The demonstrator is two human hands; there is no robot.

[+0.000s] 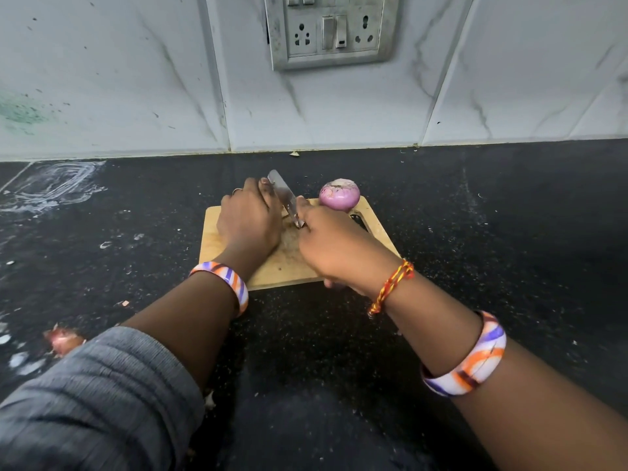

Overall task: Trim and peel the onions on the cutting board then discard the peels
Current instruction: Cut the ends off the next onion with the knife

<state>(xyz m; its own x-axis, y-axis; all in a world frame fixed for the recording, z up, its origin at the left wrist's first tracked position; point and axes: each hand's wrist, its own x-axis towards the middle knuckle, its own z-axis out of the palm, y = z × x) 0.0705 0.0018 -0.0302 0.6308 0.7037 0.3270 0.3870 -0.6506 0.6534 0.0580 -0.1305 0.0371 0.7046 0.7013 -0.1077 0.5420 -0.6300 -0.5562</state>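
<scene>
A wooden cutting board [375, 226] lies on the black counter. A peeled purple onion [339, 194] stands at the board's far right corner. My right hand [334, 248] grips a knife whose steel blade [282, 192] slants up and away to the left. My left hand [249, 220] is cupped over something on the board, fingers curled beside the blade; what it covers is hidden. A piece of reddish onion peel [63, 339] lies on the counter at the near left.
The black speckled counter [475, 232] carries scattered crumbs and white smears at the left [54, 185]. A tiled wall with a switch and socket plate [331, 28] rises right behind the board.
</scene>
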